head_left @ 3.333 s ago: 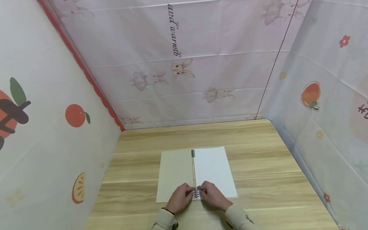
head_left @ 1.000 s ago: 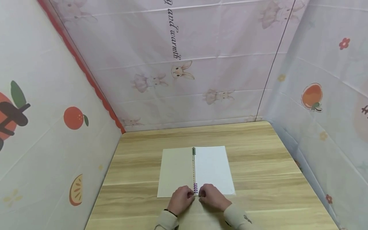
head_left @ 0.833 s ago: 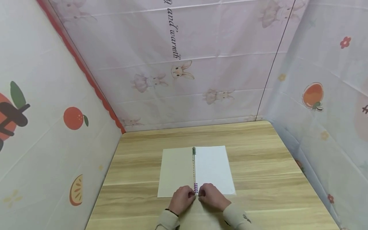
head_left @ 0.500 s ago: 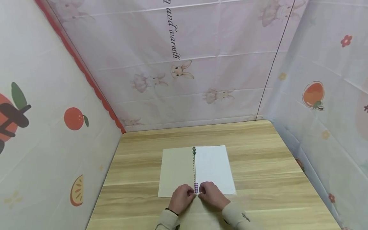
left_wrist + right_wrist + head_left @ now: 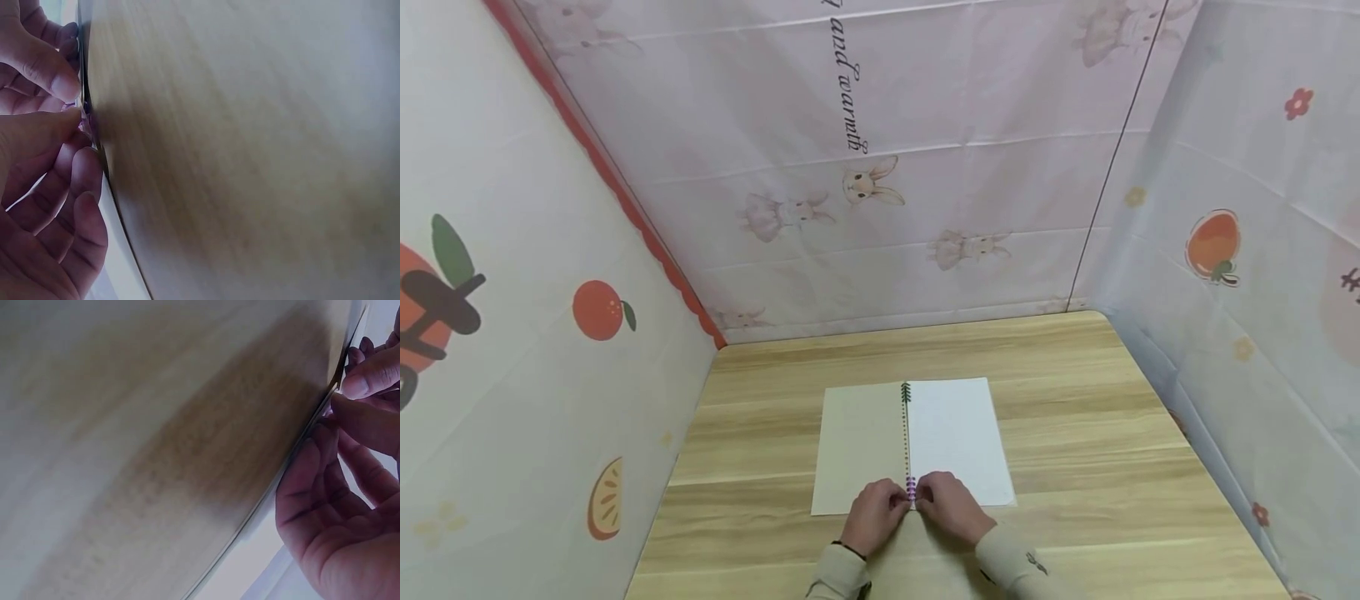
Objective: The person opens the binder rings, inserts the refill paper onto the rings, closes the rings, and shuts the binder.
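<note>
An open loose-leaf notebook lies on the table, its left side tan and its right side a white page. Punched holes run down the middle fold. A dark green binding ring strip sits at the far end of that fold. At the near end is a purple binding ring strip. My left hand pinches the purple strip from the left, thumb and forefinger at its lower end. From the right, my right hand pinches the same strip. In both wrist views the fingertips nearly meet there, partly hiding the strip.
The wood-grain table extends around the notebook. A pink rabbit-print cloth hangs behind its far edge. Fruit-print cloths stand on the left and right sides.
Since the earliest frame, the purple strip shows more clearly and the notebook has turned slightly. Over the last second both hands have shifted slightly up, fingertips closing onto the strip.
</note>
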`<state>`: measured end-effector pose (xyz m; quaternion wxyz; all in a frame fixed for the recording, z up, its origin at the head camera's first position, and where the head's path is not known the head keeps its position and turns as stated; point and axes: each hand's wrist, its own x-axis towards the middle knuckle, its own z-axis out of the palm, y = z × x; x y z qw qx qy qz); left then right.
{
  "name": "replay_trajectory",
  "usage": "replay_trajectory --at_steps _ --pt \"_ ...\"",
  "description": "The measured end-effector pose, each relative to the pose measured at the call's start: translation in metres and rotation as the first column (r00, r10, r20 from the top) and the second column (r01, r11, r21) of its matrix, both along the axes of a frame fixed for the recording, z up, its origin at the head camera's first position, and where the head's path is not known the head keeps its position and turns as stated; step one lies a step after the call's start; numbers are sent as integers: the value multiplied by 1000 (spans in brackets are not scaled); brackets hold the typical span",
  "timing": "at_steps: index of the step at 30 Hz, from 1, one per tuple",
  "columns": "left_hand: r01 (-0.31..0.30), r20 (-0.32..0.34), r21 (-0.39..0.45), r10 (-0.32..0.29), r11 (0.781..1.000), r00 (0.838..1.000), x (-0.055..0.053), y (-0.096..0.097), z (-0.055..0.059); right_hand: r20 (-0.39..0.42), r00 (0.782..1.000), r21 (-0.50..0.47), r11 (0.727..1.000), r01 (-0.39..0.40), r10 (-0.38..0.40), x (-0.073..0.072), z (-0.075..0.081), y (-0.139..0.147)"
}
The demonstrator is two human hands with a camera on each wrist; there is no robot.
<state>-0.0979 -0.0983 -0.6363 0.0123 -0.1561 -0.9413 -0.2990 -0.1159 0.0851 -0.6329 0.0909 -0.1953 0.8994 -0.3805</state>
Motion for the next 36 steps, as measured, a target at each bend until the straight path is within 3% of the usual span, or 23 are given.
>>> replay_trajectory --at_steps 4,13,21,31,36 --pt "6 5 2 -6 1000 1000 -1 -1 -1 -10 1000 5 1000 8 -8 1 2 -1" --pt "34 -50 -3 -34 999 998 0 -3 -4 -31 999 57 998 29 -27 2 1 -2" --pt "3 -8 -35 -3 999 1000 5 -3 1 -8 999 30 999 42 -42 6 1 0" --pt "-9 27 -31 10 999 1000 13 -3 7 -22 998 -60 996 60 -62 22 6 2" --pt "-15 78 -28 17 999 997 17 -1 9 -26 997 -64 996 67 -69 27 5 -1"
